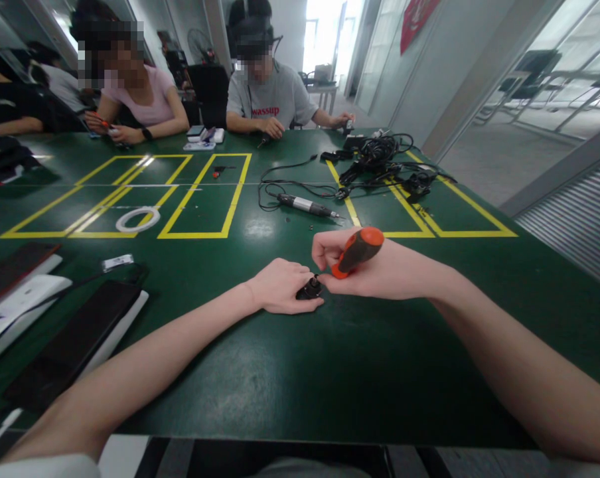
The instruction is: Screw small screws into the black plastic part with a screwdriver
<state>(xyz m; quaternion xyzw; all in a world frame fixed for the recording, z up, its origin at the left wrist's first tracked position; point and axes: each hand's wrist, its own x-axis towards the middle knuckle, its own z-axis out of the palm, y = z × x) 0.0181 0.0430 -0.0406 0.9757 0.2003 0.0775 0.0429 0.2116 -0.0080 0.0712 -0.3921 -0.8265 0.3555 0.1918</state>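
My left hand point(283, 285) rests on the green table, its fingers closed around a small black part point(308, 288) that I cannot identify further. A short metal tip shows at the top of that part. Just to the right, my right hand point(364, 265) is wrapped round a screwdriver point(360, 249) with an orange and dark grey handle. The handle leans up and to the right. My right fingertips sit close beside the black part and hide most of the screwdriver's shaft.
Beyond my hands lies a corded pen-shaped power tool point(307, 204). Tangled black cables point(379, 156) fill the back right. A white ring point(137, 219) lies to the left, near a black power-bank-like slab point(78, 338). Across the table point(260, 385), people handle small items.
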